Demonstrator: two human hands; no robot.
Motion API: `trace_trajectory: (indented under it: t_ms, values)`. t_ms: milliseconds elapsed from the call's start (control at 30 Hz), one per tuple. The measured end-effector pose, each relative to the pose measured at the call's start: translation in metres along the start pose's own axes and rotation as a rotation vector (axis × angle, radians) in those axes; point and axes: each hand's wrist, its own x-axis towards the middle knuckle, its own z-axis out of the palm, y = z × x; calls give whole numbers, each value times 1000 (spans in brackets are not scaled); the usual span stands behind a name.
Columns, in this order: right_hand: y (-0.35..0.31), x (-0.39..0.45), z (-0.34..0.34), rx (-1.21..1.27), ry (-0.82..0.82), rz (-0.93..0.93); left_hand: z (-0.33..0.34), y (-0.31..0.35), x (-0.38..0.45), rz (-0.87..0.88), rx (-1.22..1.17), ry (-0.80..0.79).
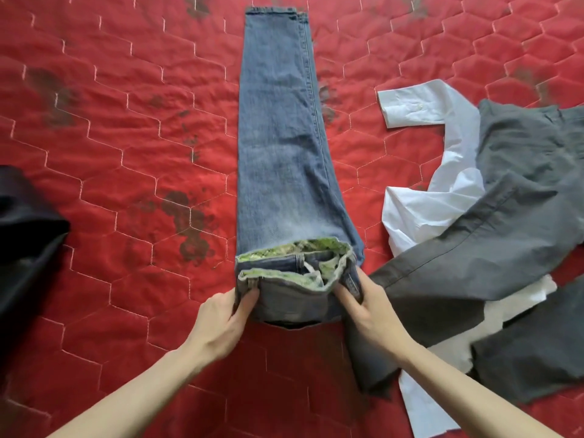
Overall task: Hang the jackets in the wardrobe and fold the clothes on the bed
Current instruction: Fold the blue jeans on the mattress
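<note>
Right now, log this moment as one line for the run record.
step: folding jeans at waist end | left hand: gripping waistband | right hand: gripping waistband | legs: flat on red quilt | unfolded: white shirt, grey garment

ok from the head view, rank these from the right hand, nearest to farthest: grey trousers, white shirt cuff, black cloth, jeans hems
1. Grey trousers, right beside the right hand, under its wrist.
2. White shirt cuff, farther up on the right.
3. Black cloth at the left edge and jeans hems at the top: too close to call.
</note>
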Motion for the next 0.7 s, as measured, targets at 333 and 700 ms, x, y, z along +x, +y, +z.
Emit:
trace_trajectory:
  t_ms: [333, 700]
  values:
    - [24, 62, 31, -272, 355, 208, 12, -4, 67, -460, -162, 73]
    - [5, 46, 27, -645, 334, -309, 32, 24, 43, 487, 476, 260]
